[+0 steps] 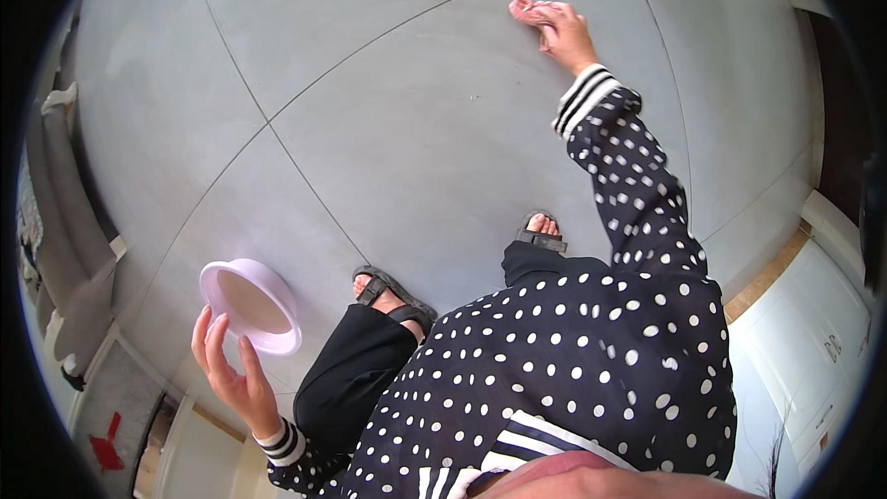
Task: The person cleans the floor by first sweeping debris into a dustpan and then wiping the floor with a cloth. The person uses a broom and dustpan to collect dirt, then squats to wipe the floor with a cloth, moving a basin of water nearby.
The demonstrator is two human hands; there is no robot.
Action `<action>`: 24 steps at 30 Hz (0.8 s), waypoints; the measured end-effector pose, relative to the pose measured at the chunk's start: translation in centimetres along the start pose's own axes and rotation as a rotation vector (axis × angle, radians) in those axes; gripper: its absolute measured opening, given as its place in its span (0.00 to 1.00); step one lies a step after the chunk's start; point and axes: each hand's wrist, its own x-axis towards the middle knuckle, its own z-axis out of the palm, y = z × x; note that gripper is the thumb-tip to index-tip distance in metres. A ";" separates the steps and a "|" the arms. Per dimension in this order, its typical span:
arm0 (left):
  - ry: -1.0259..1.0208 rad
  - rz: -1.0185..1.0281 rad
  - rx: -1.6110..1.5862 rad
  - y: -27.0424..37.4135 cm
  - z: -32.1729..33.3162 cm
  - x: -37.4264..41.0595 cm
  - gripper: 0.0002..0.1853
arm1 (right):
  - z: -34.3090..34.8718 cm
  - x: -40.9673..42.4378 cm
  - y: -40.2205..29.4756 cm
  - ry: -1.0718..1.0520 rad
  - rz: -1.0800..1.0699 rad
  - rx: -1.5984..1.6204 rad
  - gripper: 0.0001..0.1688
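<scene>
My right hand (565, 34) reaches out at the upper right, its fingers closed around a bunched pink cloth (528, 12). It is low over the grey tiled floor (416, 152); whether the cloth touches the floor is hard to tell. At the lower left, my left hand (235, 367) has its fingers apart and holds nothing. Just beyond those fingers is a pale lilac plastic basin (287, 291) with cloudy, brownish-grey liquid in it. The fingertips overlap the basin's rim in view; contact cannot be told.
My sandalled feet (388, 298) stand on the floor between basin and cloth. A grey sofa (76, 242) lines the left edge. White cabinets (797, 333) are at the lower right, and a red object (106, 449) lies at the lower left.
</scene>
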 end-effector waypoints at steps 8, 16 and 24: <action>-0.249 -0.165 -0.345 7.4 6.4 -0.3 0.14 | -10.8 -11.0 21.3 0.248 0.753 -0.111 0.21; -0.353 -0.226 -0.306 7.7 7.7 -1.9 0.13 | -2.8 1.5 13.9 0.193 0.520 -0.482 0.21; -0.364 -0.143 -0.308 9.9 6.5 -2.1 0.14 | 10.0 -3.7 -20.9 -0.281 0.182 0.006 0.18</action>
